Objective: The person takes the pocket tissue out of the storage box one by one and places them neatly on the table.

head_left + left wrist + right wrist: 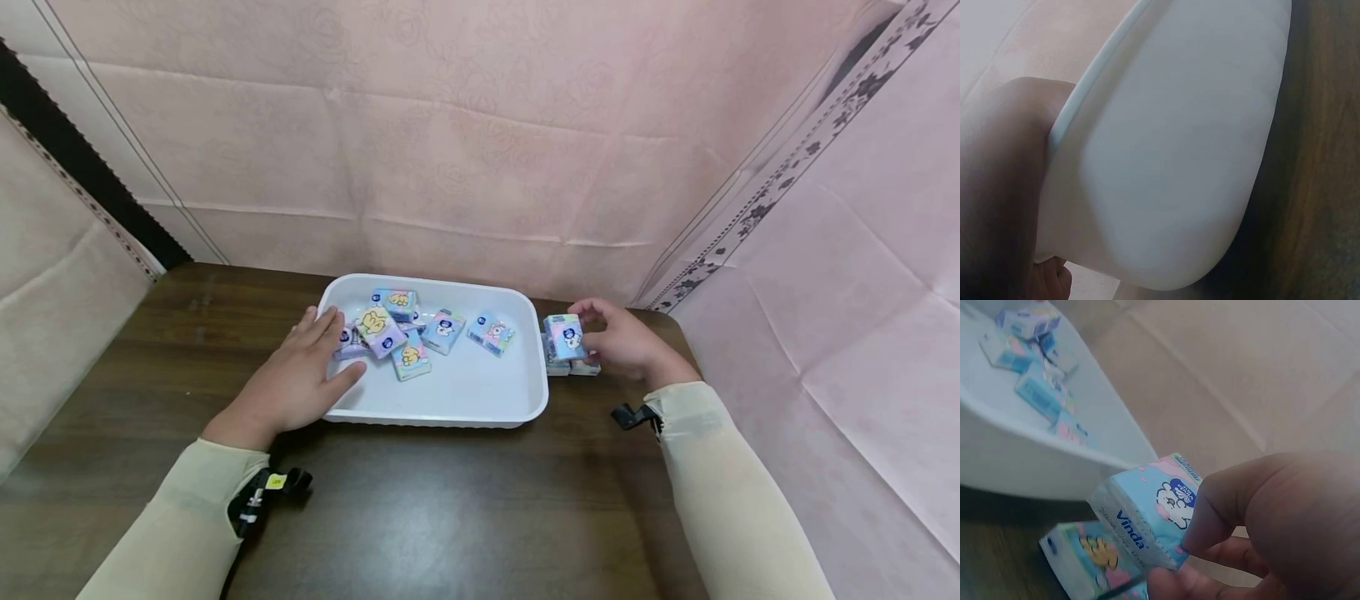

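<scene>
My right hand [626, 342] pinches a small blue Vinda tissue pack [1150, 509] between thumb and fingers, just outside the right end of a white tray [480, 400]. Below the held pack lie more tissue packs [585, 367] on the table; the right wrist view shows one with a yellow cartoon figure. On the tray's left rim rests my left hand [296, 383], fingers extended and thumb reaching over the inside. Several tissue packs [411, 357] are heaped in the tray's left half beside that hand, and a single pack [491, 333] lies apart toward the right.
The tray stands on a dark wooden table [450, 508], close to its back edge. A pale pink patterned cloth [465, 167] hangs behind the table, with further cloth [847, 317] along the right side and on the left.
</scene>
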A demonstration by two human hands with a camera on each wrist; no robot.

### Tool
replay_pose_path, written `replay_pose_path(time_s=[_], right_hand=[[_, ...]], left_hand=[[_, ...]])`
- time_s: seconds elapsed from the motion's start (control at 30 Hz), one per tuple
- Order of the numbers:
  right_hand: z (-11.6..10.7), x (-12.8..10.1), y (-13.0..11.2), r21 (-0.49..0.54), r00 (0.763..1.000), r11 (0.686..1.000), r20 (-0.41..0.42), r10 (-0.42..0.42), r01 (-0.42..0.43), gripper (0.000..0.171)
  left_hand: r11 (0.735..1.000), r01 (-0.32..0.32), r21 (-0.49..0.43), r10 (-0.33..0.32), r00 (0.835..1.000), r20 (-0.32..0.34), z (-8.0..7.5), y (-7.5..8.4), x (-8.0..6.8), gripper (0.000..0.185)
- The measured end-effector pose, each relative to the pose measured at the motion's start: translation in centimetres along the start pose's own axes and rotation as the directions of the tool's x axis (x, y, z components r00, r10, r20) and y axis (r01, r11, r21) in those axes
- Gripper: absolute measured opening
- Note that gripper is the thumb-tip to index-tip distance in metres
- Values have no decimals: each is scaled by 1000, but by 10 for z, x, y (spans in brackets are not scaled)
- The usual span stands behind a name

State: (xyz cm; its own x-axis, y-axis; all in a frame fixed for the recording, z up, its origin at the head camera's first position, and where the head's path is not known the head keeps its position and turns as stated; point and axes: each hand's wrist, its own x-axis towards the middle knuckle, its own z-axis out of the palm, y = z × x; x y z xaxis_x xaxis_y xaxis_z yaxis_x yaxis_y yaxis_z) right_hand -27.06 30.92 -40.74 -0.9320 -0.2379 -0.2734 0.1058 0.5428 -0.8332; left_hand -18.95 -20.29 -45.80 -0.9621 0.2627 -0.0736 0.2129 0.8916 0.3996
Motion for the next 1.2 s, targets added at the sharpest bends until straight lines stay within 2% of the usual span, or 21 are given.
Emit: replay_pose_path(time_s=[0.33,0.73,1.2], right_hand=[[-11,-1,15,-21,999,999,-16,39,-39,57],[-29,-2,35,40,997,997,-42,71,-70,58],[-49,-2,69,89,982,985,-107,157,-148,67]], left_hand=[[1000,16,0,-16,1000,8,0,0,1,105],[1000,7,-3,-7,1000,5,-2,0,2,107],[1000,11,-8,-11,1000,8,-2,1,1,107]])
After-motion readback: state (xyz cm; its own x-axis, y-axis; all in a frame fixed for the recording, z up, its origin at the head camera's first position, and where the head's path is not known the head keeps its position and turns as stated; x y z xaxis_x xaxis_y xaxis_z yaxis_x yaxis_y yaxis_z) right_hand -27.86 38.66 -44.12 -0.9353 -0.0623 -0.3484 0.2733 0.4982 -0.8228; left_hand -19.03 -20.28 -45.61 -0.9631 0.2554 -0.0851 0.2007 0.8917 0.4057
